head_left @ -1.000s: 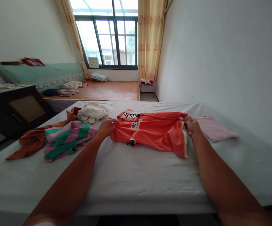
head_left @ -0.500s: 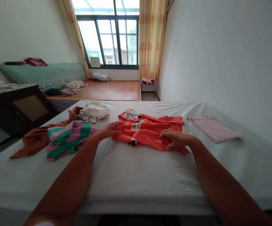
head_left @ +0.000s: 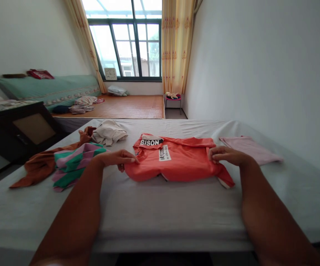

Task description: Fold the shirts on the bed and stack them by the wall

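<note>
An orange shirt [head_left: 184,159] with a "BISON" print and a white lettered patch lies in front of me, partly folded, its near edge slightly raised. My left hand [head_left: 122,158] pinches the shirt at its left end, near the collar. At the right end, my right hand [head_left: 223,154] has its fingers closed on the fabric. A sleeve hangs out below the right hand, toward the near right.
The shirt rests on a white sheet [head_left: 171,214]. To the left lie a green and pink striped garment [head_left: 74,160], a brown garment [head_left: 40,164] and a beige garment [head_left: 110,132]. A folded pink cloth [head_left: 251,149] lies at the right, near the wall.
My hands have moved farther apart, the right one shifting right to the shirt's end. The shirt is stretched smoother, and its near edge has come toward me.
</note>
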`<state>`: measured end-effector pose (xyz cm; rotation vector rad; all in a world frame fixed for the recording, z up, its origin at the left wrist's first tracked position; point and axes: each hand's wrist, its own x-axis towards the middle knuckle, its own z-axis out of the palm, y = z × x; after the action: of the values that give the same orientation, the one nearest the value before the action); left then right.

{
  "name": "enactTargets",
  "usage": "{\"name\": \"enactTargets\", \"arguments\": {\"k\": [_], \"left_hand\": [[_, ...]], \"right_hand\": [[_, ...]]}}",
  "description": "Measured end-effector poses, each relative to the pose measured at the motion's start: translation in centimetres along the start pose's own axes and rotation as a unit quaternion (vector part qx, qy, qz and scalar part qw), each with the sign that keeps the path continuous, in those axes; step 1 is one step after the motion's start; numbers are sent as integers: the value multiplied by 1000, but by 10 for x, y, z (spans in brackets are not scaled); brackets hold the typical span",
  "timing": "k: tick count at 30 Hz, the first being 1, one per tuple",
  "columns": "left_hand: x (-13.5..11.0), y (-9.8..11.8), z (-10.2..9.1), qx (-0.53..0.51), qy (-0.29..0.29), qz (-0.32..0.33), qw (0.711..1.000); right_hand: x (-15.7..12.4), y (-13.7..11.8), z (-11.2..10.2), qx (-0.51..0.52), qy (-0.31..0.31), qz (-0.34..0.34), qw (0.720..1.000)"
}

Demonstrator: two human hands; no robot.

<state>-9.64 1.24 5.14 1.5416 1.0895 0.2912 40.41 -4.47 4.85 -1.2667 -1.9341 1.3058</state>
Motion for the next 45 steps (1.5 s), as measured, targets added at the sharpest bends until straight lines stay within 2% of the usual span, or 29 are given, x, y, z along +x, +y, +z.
{"name": "enactTargets", "arguments": {"k": [1,3,5,7,9,12,14,16,19,23,26,27,28,30,32,34,36,38,39,41,43,45], "left_hand": [[1,1,-1,32,10,-6,999],[9,4,-3,95,107,21,990],[24,9,-2,164,228,74,957],[42,16,1,252,285,112,918],[63,22,7,355,267,125,887],[91,25,17,469,219,103,849],[107,22,19,489,210,81,843],[120,20,17,455,225,68,859],[134,21,1,378,257,66,887],[150,34,-36,303,277,48,911],[165,51,-60,61,312,40,947],[171,57,-64,-41,327,51,943],[177,64,-66,-131,345,70,927],[188,75,-65,-245,378,126,884],[196,83,-60,-290,383,179,858],[197,84,-55,-273,372,210,862],[187,79,-51,-205,370,217,880],[167,69,-46,-104,341,214,910],[153,63,-41,-48,304,213,927],[120,52,-27,60,186,213,957],[84,44,-6,152,80,221,960],[51,39,21,224,-27,251,941]], "right_hand": [[3,3,1,0,20,9,1000],[13,10,4,-8,110,9,994],[28,16,4,-48,183,-1,982],[43,21,0,-137,193,-7,971],[56,25,-5,-264,178,16,948],[70,36,-12,-440,168,92,878],[77,46,-17,-499,173,119,841],[81,56,-25,-507,196,123,830],[89,65,-48,-443,257,104,853],[105,63,-84,-267,354,50,895],[125,53,-100,-105,385,54,916],[134,50,-102,-48,390,61,917],[144,46,-103,8,400,67,914],[163,38,-102,115,433,65,892],[180,33,-98,195,471,43,859],[188,31,-92,221,487,30,844],[184,31,-84,177,479,40,859],[165,30,-74,87,420,42,902],[150,28,-69,41,366,30,929],[114,23,-58,-30,228,1,973],[72,16,-50,-86,104,3,991],[34,14,-42,-137,27,32,990]]}}
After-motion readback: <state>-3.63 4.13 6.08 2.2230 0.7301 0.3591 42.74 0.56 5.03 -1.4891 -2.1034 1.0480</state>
